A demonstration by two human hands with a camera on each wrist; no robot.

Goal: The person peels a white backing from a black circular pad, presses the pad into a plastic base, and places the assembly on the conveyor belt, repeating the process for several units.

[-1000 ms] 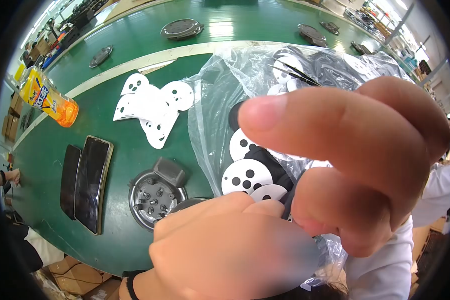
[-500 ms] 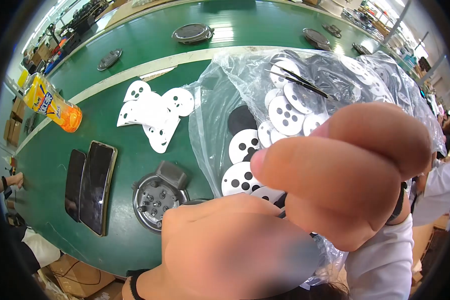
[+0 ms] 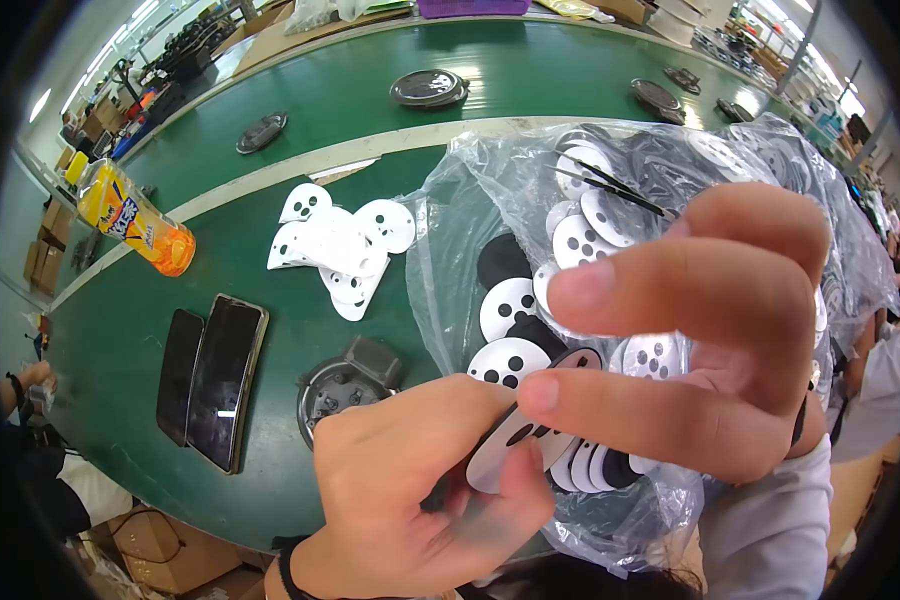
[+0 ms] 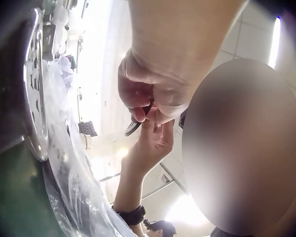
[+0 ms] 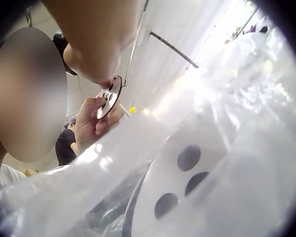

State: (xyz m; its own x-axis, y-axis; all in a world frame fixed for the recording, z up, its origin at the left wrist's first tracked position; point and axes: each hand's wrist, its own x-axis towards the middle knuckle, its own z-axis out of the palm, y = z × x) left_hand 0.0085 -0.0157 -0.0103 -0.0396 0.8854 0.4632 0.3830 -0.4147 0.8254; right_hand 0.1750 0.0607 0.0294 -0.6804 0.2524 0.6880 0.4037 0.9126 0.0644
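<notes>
My left hand (image 3: 400, 480) pinches a thin, round, white-faced disc (image 3: 488, 458) with dark holes, its thumb lying against the disc's face. From the other side, my right hand (image 3: 710, 340) reaches in and pinches the edge with its fingertips, its other fingers bent above. In the right wrist view the disc (image 5: 117, 90) stands on edge between both hands, showing its white face and dark rim. The left wrist view has it as a thin dark sliver (image 4: 132, 129) at the fingertips. Below the hands, many similar discs (image 3: 510, 362) lie in a clear plastic bag (image 3: 425, 290).
Black tweezers (image 3: 620, 190) lie on the bag. Left of it are a pile of white peeled sheets (image 3: 345, 250), a dark round housing (image 3: 335, 390), two phones (image 3: 228, 380) and an orange drink bottle (image 3: 135, 220). Behind runs a green belt (image 3: 530, 70) carrying dark round parts (image 3: 430, 88).
The disc has come into sight between my hands. My left hand has turned so its thumb shows, and my right fingers have spread apart. The head view has shifted, moving the table things rightward and down.
</notes>
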